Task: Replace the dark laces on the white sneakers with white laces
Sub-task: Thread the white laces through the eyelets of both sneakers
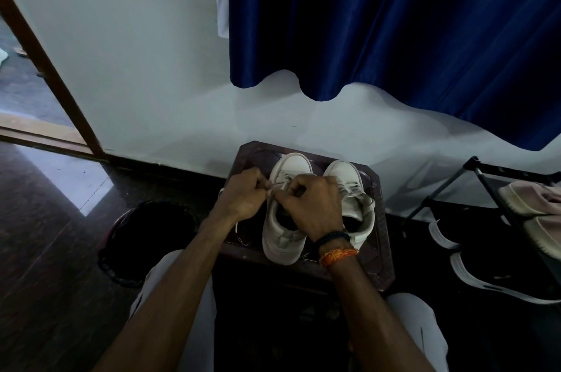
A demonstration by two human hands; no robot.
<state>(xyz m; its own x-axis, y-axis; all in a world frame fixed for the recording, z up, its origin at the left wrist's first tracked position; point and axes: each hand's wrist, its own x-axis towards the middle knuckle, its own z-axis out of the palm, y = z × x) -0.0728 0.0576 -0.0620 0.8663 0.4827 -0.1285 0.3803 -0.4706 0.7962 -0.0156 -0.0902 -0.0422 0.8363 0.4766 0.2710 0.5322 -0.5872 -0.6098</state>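
Right now, by label:

Sneakers: two white low-top sneakers stand side by side on a small dark wooden counter (383,250) with cut corners, toes toward the wall, heels toward the person.
Left sneaker (283,238): white with a slightly grey, worn look; its rounded toe cap shows beyond the hands, its heel collar and dark opening show nearer the person, and the lacing area is mostly covered by both hands.
Right sneaker (353,198): same colour; pale laces run across its front, and its tongue and collar slump to the right.
White lace (277,188): a short pale stretch shows between the two hands over the left sneaker's upper eyelets; the lace pattern itself is too hidden to read.
Loose lace end (236,224): a thin white strand hangs by the left wrist over the counter's edge.
Left hand (243,195): fingers curled tight, pinching the lace at the sneaker's left side.
Right hand (312,204): fingers bent inward, gripping the lace over the tongue; a dark band and an orange thread circle the wrist.
Surroundings: a blue curtain (394,22) hangs on the white wall; a dark round basket (145,238) sits left of the counter; a rack (491,183) with other shoes stands to the right.
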